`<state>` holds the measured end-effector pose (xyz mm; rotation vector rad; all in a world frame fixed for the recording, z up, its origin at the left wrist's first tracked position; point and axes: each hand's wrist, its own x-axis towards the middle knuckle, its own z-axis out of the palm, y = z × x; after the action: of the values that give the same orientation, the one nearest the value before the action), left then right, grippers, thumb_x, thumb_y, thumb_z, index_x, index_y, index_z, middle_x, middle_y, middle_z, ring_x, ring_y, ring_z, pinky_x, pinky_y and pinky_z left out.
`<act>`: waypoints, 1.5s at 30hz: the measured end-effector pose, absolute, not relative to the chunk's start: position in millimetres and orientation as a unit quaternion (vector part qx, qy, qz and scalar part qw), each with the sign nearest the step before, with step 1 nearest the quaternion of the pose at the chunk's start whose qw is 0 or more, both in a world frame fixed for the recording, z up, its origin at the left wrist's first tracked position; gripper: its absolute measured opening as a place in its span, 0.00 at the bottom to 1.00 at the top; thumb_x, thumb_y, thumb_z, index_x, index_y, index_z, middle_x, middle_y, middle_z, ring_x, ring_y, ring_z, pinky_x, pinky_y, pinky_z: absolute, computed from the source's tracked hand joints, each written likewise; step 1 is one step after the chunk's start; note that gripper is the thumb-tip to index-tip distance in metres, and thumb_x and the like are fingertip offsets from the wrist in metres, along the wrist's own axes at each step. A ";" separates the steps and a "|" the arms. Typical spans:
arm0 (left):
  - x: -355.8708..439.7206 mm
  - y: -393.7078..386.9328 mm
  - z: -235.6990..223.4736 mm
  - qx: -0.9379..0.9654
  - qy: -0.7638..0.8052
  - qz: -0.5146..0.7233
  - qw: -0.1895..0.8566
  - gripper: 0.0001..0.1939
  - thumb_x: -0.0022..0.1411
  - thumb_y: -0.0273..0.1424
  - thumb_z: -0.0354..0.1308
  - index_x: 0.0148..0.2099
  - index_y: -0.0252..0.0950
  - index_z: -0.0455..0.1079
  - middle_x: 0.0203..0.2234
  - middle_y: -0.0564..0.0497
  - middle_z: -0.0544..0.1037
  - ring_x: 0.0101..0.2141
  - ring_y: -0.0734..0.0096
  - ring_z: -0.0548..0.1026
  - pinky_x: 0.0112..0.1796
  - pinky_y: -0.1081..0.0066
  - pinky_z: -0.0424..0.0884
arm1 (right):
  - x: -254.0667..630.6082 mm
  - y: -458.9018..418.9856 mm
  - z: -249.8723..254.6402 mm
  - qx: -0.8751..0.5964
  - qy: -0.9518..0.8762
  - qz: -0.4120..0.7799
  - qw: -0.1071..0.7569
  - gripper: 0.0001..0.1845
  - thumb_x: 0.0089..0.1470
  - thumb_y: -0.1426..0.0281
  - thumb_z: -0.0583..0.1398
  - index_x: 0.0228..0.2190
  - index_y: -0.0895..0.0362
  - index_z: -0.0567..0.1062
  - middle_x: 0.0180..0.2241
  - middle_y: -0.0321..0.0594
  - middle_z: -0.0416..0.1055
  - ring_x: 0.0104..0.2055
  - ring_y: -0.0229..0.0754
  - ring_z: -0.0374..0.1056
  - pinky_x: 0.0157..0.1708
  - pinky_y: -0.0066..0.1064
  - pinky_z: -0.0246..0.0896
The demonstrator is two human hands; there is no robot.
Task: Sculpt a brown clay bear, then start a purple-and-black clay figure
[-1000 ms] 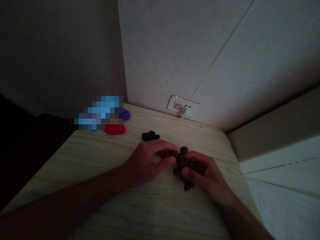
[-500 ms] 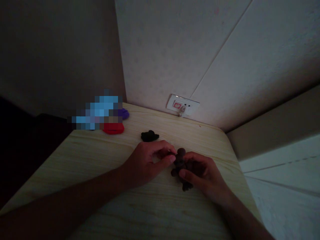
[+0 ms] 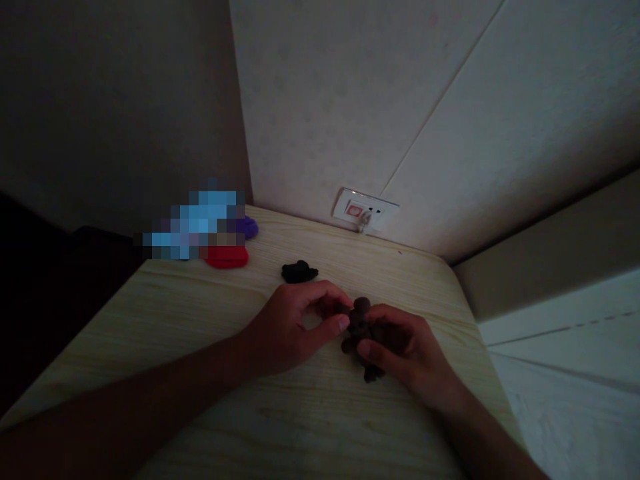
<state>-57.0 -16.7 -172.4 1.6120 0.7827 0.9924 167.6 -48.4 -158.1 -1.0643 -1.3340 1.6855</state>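
A small dark brown lumpy figure (image 3: 361,328), made of rounded blobs, lies on the light wooden table (image 3: 200,347). My left hand (image 3: 295,320) pinches one of its side blobs between thumb and fingers. My right hand (image 3: 405,347) curls over the figure's right side, thumb pressed on its body. The dim light hides the figure's finer details. Both hands rest on the tabletop.
A black lump (image 3: 299,271) lies just beyond my left hand. A red piece (image 3: 227,257), a purple piece (image 3: 249,228) and a blurred blue patch (image 3: 193,223) sit at the table's far left corner. A wall socket (image 3: 365,210) is on the wall behind. The table's right edge drops to a pale floor.
The figure and both hands have shifted slightly up and left in view. My left fingers have closed a little tighter on the figure's side blob.
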 end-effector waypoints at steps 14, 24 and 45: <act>-59.2 -13.3 -171.7 0.669 0.308 0.446 0.508 0.08 0.66 0.31 0.67 0.47 0.38 0.82 0.39 0.51 0.87 0.39 0.69 0.84 0.42 0.72 0.78 | 169.1 -46.4 -154.3 -0.398 -0.467 0.703 0.360 0.14 0.53 0.66 0.74 0.39 0.57 0.80 0.29 0.39 0.81 0.21 0.33 0.69 0.18 0.22 0.70; -58.4 -15.9 -170.5 0.673 0.318 0.453 0.491 0.07 0.66 0.30 0.66 0.45 0.36 0.82 0.37 0.51 0.86 0.38 0.71 0.83 0.41 0.74 0.79 | 169.1 -47.2 -154.5 -0.419 -0.485 0.678 0.361 0.14 0.50 0.69 0.76 0.39 0.55 0.82 0.29 0.36 0.81 0.26 0.35 0.75 0.20 0.21 0.72; -52.9 -14.0 -175.8 0.614 0.312 0.426 0.587 0.04 0.67 0.29 0.63 0.43 0.35 0.78 0.35 0.53 0.84 0.37 0.73 0.81 0.39 0.73 0.75 | 171.3 -48.4 -160.1 -0.402 -0.476 0.696 0.355 0.13 0.53 0.71 0.74 0.41 0.55 0.81 0.31 0.37 0.82 0.25 0.32 0.74 0.21 0.19 0.75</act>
<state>-52.9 -14.0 -175.8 1.4300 0.7267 0.9918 171.3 -48.4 -160.1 -1.0394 -1.2309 1.7996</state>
